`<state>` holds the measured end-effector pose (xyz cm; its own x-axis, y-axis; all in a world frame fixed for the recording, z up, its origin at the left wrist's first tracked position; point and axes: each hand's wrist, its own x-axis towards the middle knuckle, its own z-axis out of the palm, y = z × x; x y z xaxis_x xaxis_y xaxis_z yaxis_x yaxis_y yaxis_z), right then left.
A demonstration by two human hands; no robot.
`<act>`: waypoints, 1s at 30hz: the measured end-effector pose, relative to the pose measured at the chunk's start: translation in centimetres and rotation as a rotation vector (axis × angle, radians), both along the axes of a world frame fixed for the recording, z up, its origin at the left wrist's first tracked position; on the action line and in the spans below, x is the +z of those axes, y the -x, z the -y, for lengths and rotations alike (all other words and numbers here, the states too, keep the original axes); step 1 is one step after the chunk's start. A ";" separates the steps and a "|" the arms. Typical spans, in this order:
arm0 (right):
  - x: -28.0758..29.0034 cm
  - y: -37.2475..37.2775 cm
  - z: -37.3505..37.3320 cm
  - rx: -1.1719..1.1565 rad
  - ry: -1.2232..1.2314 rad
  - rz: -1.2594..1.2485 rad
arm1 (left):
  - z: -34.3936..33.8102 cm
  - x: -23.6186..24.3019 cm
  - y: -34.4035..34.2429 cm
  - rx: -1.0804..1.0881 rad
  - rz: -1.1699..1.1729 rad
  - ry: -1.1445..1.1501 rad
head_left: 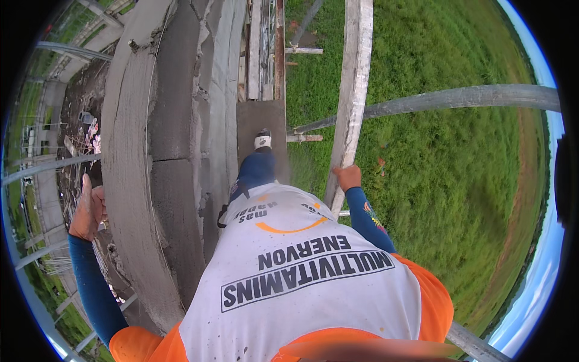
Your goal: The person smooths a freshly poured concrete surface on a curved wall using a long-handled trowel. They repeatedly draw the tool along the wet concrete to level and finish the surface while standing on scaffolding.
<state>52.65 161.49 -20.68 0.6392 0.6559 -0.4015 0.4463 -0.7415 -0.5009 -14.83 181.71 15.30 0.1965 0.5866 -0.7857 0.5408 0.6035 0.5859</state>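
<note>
I look down my own body, a white and orange shirt over blue sleeves, standing on a narrow scaffold plank [260, 117] high above grass. My right hand [348, 177] grips a pale wooden upright post [353, 90] at my right. Out to the left, my left hand [88, 211] rests with fingers together on the far side of a grey concrete wall top [129, 151]; whether it holds anything I cannot tell. One foot in a white shoe [263, 140] stands on the plank ahead.
A grey metal pipe rail [458, 98] crosses at the right. More boards [263, 48] continue along the wall ahead. Green grass [446, 181] lies far below on the right; rubble and rails show inside the wall at the left.
</note>
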 end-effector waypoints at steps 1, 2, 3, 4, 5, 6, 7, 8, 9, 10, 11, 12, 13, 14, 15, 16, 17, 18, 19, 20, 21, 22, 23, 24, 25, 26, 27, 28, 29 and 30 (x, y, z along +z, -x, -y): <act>0.1 0.1 -0.7 -0.012 -0.006 -0.016 | -1.9 -0.2 -1.2 0.019 -0.022 -0.048; 0.3 0.1 -1.5 -0.008 0.003 -0.013 | -3.9 -0.4 -2.5 0.037 -0.046 -0.096; 0.5 0.1 -2.4 -0.007 0.011 -0.008 | -5.9 -1.0 -4.1 0.090 -0.014 -0.193; 0.6 0.2 -3.5 0.007 0.013 -0.012 | -8.0 -1.4 -5.3 0.092 0.088 -0.299; 0.9 0.2 -4.7 -0.020 0.001 -0.018 | -10.3 -1.5 -6.4 0.162 0.094 -0.294; 1.1 0.2 -5.9 -0.035 -0.016 -0.030 | -12.6 -1.7 -7.2 0.180 0.172 -0.297; 1.5 0.0 -7.0 -0.061 -0.016 -0.042 | -14.5 -2.0 -7.8 0.161 0.319 -0.296; 1.9 -0.3 -8.2 -0.037 -0.037 -0.043 | -16.1 -2.3 -8.2 0.241 0.248 -0.251; 2.3 -0.5 -9.3 -0.026 -0.045 -0.051 | -17.3 -2.4 -8.6 0.281 0.241 -0.208; 2.2 -0.4 -10.2 -0.017 -0.068 -0.068 | -18.4 -2.8 -8.7 0.321 0.229 -0.160; 2.3 -0.5 -11.3 -0.035 -0.061 -0.065 | -19.2 -3.0 -9.0 0.350 0.230 -0.085; 2.1 -0.8 -12.7 -0.057 -0.080 -0.067 | -19.7 -3.0 -9.2 0.344 0.260 -0.076; 1.9 -1.0 -13.9 -0.085 -0.102 -0.076 | -19.9 -3.1 -9.3 0.328 0.301 -0.031; 1.7 -1.7 -15.0 -0.073 -0.040 -0.044 | -19.8 -3.1 -9.4 0.308 0.383 -0.002; 1.5 -2.6 -16.4 -0.062 0.016 -0.020 | -19.6 -3.1 -9.5 0.368 0.291 -0.035; 1.2 -3.4 -18.0 -0.050 0.068 0.016 | -19.2 -3.0 -9.5 0.421 0.239 -0.088; 0.8 -4.1 -19.8 -0.026 0.014 0.022 | -19.0 -3.0 -9.4 0.476 0.194 -0.100; 0.5 -4.6 -21.2 0.000 -0.040 0.043 | -18.7 -3.0 -9.2 0.480 0.188 -0.126; 0.3 -5.0 -22.1 0.008 -0.067 0.065 | -18.5 -3.1 -8.7 0.489 0.183 -0.101; 0.2 -5.6 -23.7 0.076 -0.045 0.061 | -18.5 -3.2 -8.1 0.506 0.239 -0.090; 0.3 -6.1 -25.3 0.124 -0.005 0.060 | -18.5 -3.4 -7.4 0.459 0.186 -0.057; 0.5 -6.2 -26.6 0.172 0.031 0.059 | -18.7 -3.7 -6.6 0.424 0.195 -0.038; 1.0 -6.2 -27.6 0.106 -0.002 0.011 | -19.0 -4.1 -5.7 0.399 0.282 -0.035; 1.5 -6.3 -28.7 0.041 -0.040 -0.037 | -18.8 -4.7 -5.2 0.458 0.328 -0.078; 2.0 -6.2 -29.8 -0.008 -0.121 -0.101 | -19.2 -4.8 -4.3 0.409 0.241 -0.058; 2.3 -6.3 -31.2 -0.016 -0.076 -0.065 | -19.6 -5.0 -3.9 0.356 0.211 -0.034; 2.6 -6.4 -32.3 -0.013 -0.066 -0.042 | -20.3 -5.1 -3.6 0.256 0.193 0.019; 2.7 -6.5 -33.2 -0.026 -0.062 -0.025 | -21.8 -5.5 -3.7 0.228 0.531 0.143; 2.7 -6.6 -34.0 -0.023 -0.026 -0.001 | -22.3 -5.1 -4.0 0.210 0.443 0.090; 2.5 -7.0 -34.9 -0.031 -0.001 0.018 | -23.6 -5.0 -4.7 0.176 0.447 0.043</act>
<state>59.66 196.42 -18.17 0.6662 0.6361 -0.3894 0.4320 -0.7547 -0.4939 -10.15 205.29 10.26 0.4212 0.6100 -0.6712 0.1287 0.6924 0.7099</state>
